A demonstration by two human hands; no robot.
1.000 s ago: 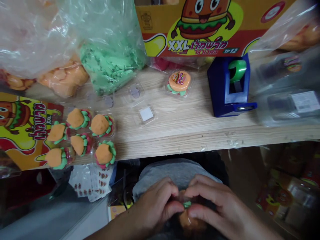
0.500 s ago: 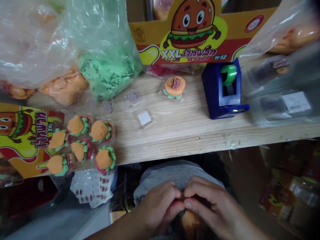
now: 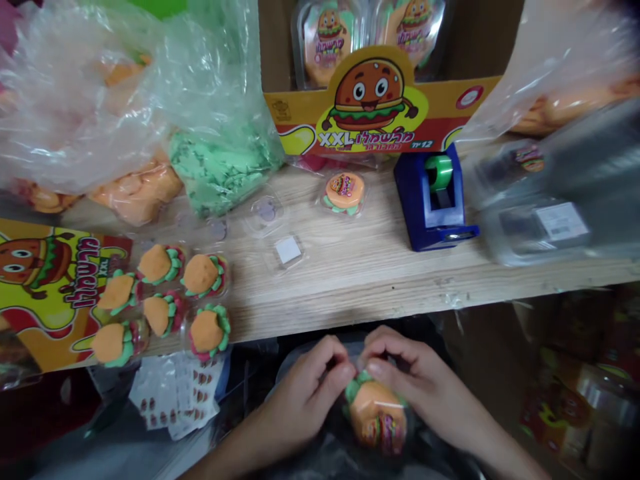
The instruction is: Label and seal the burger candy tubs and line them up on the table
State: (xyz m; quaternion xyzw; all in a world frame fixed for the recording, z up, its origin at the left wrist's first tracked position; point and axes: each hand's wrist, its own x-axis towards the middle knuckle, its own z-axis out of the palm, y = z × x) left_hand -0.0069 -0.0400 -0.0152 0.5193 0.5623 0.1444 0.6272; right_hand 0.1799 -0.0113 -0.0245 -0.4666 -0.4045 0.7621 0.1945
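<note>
While both hands work just off the near edge of the pale wood-grain table [image 3: 340, 283], a rounded clear plastic package with an orange foam bun, green frill and burger sticker [image 3: 377, 413] sits between them over the lap. Thumb and forefinger of the left hand [image 3: 316, 381] close narrowly on its table-side rim; the right hand [image 3: 407, 373] pinches the same rim from the other side, its remaining fingers curled. On the table, six orange, green and red foam burgers in clear trays [image 3: 207, 333] cluster at the left of the near edge. Back from that edge stand a blue tape dispenser with a green roll [image 3: 420, 213] and, to its left, another stickered burger package [image 3: 345, 191]. Behind them is an open orange-and-red cardboard display box [image 3: 383, 123], beside a translucent bag of mint-green foam pieces [image 3: 220, 170].
</note>
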